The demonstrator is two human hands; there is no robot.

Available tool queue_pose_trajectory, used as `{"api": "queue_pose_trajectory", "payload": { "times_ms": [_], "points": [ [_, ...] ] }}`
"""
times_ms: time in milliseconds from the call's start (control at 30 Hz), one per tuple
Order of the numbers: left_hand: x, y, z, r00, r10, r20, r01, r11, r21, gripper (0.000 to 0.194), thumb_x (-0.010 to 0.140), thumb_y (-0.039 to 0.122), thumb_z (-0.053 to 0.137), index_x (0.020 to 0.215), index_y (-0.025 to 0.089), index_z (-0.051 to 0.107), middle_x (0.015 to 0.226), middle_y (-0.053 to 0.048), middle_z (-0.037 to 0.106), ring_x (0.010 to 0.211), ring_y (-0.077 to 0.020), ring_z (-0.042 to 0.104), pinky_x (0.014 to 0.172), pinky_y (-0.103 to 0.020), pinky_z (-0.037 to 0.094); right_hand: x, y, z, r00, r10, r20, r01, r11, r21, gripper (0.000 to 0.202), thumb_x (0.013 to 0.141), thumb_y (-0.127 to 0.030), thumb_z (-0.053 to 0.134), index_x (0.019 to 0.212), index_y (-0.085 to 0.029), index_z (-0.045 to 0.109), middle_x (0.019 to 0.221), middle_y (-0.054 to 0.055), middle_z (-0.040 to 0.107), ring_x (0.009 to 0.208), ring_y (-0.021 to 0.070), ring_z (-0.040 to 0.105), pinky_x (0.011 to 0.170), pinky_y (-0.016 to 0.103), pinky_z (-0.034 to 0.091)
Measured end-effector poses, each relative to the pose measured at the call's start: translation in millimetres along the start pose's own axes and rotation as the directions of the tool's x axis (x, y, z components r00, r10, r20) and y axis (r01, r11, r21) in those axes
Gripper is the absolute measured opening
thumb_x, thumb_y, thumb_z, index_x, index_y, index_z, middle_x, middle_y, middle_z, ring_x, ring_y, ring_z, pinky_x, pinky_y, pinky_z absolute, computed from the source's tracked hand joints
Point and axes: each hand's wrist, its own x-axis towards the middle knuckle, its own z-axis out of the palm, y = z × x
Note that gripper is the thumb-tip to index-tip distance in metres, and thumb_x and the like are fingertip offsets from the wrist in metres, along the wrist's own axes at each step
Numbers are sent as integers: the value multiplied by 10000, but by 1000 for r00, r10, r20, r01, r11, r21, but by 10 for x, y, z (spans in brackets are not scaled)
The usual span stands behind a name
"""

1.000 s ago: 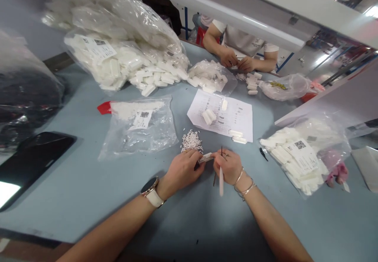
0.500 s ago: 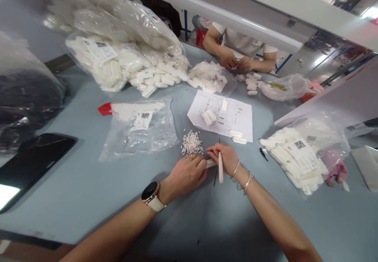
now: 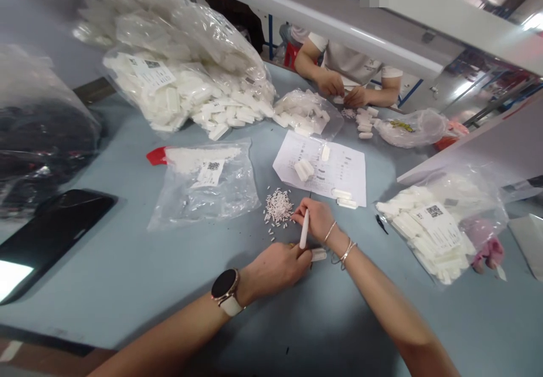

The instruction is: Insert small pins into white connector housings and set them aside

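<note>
My left hand (image 3: 278, 266) is closed around a small oblong white plastic piece (image 3: 319, 254), whose right end sticks out past the fingers. My right hand (image 3: 316, 218) grips a slim tool with a white pen-like handle (image 3: 304, 230) and a thin dark tip pointing away from me. Its fingertips are at the right edge of a pile of tiny white cylinders (image 3: 278, 206); whether they pinch one I cannot tell. A few loose cylinders lie just below the pile.
Beyond the pile lies a printed sheet (image 3: 292, 150) bearing several white pieces. Clear bags of white parts stand at back left (image 3: 178, 94) and right (image 3: 424, 224). A flatter bag (image 3: 203, 196) and a black tablet-like device (image 3: 55, 235) lie left. Opposite, a co-worker's hands (image 3: 343, 89) handle parts.
My left hand has drawn toward me and slightly right with the white piece. My right hand has shifted left to the pile's edge, the tool still in it. Some cylinders have strayed below the pile.
</note>
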Motion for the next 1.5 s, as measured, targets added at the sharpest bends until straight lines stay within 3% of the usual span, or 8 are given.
{"api": "queue_pose_trajectory", "payload": {
  "times_ms": [233, 467, 633, 900, 1067, 1233, 1367, 1500],
  "points": [
    [-4, 3, -10, 1000, 18, -23, -19, 999, -46, 84, 883, 153, 423, 831, 154, 489, 750, -42, 618, 552, -133, 564, 467, -239, 456, -65, 81, 1, 994, -106, -33, 105, 993, -56, 297, 693, -119, 569, 592, -216, 307, 643, -9, 654, 545, 102, 541, 548, 214, 373],
    [10, -10, -11, 999, 38, 10, -38, 998, -47, 148, 906, 183, 385, 825, 155, 506, 779, -45, 616, 588, -152, 578, 483, -260, 465, -154, 140, -14, 970, -241, -23, 242, 964, 112, 287, 688, -120, 543, 586, -222, 295, 694, 3, 676, 603, 108, 589, 576, 209, 421],
    [9, -15, 12, 999, 36, -28, -38, 997, -72, 152, 909, 176, 375, 832, 165, 506, 773, -37, 616, 595, -153, 575, 494, -267, 461, -113, 206, 43, 915, -404, -7, 402, 912, -85, 246, 771, -127, 527, 587, -212, 386, 610, -9, 619, 611, 122, 576, 610, 223, 435],
    [3, -15, -19, 999, 27, -35, -30, 994, -106, 149, 914, 181, 381, 862, 156, 518, 782, -36, 623, 611, -156, 592, 507, -268, 463, -68, 258, 90, 881, -472, 22, 460, 846, -268, 166, 815, -110, 555, 675, -191, 519, 581, -23, 555, 577, 111, 510, 598, 211, 401],
    [3, -29, -16, 999, 7, -33, -11, 992, -128, 170, 919, 187, 357, 877, 156, 519, 799, -37, 631, 627, -160, 598, 510, -273, 474, -48, 246, 126, 901, -430, -55, 405, 881, -243, 164, 751, -90, 545, 651, -200, 476, 552, -46, 522, 528, 95, 471, 561, 206, 368],
    [0, -38, -30, 998, 17, -53, -22, 995, -99, 184, 928, 200, 358, 850, 157, 519, 761, -29, 626, 605, -149, 595, 496, -256, 463, -100, 223, 26, 950, -238, -202, 251, 967, 40, 216, 686, -168, 513, 606, -223, 320, 617, -29, 587, 522, 87, 478, 527, 206, 385],
    [0, -46, -37, 997, -27, -75, 20, 996, -90, 185, 922, 203, 373, 836, 162, 531, 767, -35, 631, 604, -141, 594, 512, -245, 465, -251, 229, -117, 981, -92, -168, 140, 945, 296, 271, 671, -199, 543, 613, -234, 281, 675, -5, 617, 560, 103, 495, 559, 236, 435],
    [0, -90, 9, 976, -129, -178, 112, 988, -104, 188, 918, 200, 363, 834, 167, 528, 790, -48, 644, 642, -153, 617, 549, -260, 487, -407, 290, -161, 981, 40, -189, 59, 869, 492, 302, 644, -207, 589, 634, -235, 289, 696, -2, 603, 603, 119, 524, 598, 263, 466]
  ]
}}
